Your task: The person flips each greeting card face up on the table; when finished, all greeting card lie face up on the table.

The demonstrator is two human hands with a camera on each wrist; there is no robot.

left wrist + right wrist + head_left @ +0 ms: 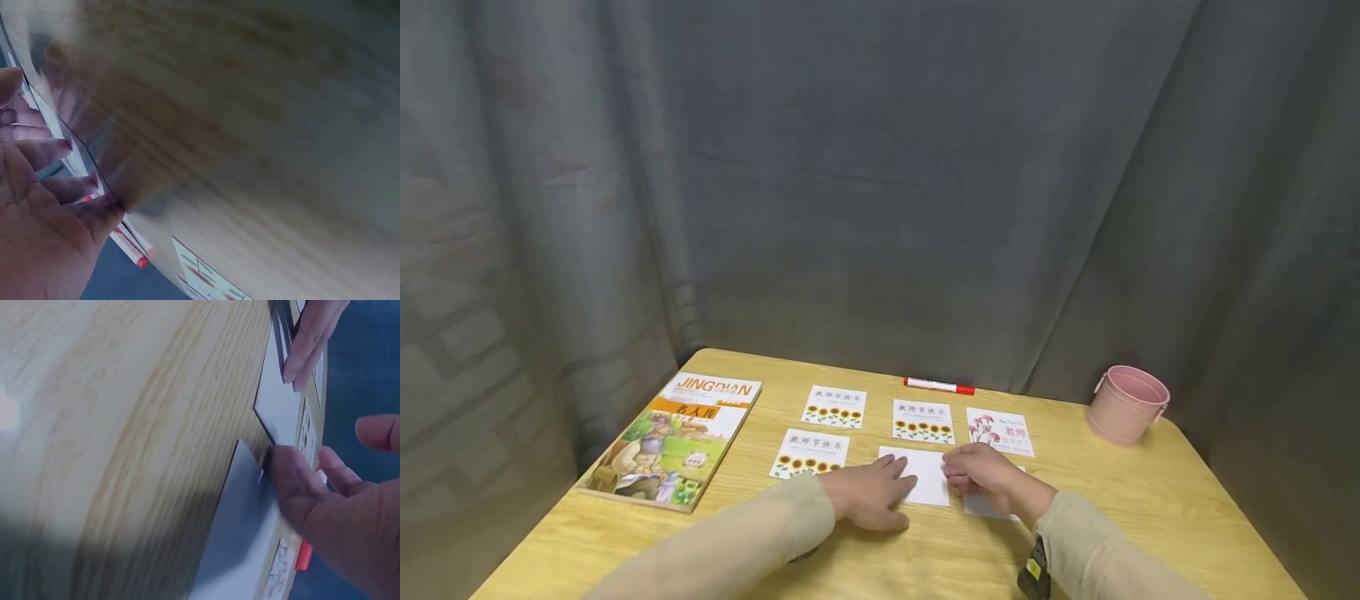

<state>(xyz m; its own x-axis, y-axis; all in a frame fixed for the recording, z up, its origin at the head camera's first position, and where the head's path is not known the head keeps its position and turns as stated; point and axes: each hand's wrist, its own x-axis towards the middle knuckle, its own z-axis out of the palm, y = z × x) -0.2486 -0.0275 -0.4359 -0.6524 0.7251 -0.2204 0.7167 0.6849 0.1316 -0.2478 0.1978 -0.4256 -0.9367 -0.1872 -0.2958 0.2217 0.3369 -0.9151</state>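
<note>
A blank white card (925, 479) lies flat on the table between the two hands. My left hand (874, 493) rests at its left side with the fingers spread, the fingertips touching the card. At the card's right edge are the fingertips of my right hand (987, 477); in the right wrist view the thumb stands apart from the bent fingers (294, 478). Partly hidden under the right hand, a second blank card (234, 531) lies beside the first. Behind them are a sunflower card (922, 422) and a pink-flower card (1000, 431).
Two more sunflower cards (835, 407) lie left of centre. A picture-covered book (677, 442) is on the left. A red-and-white marker (938, 386) lies along the table's back edge, and a pink bucket (1126, 408) stands at the right. Grey curtains (880, 183) hang behind.
</note>
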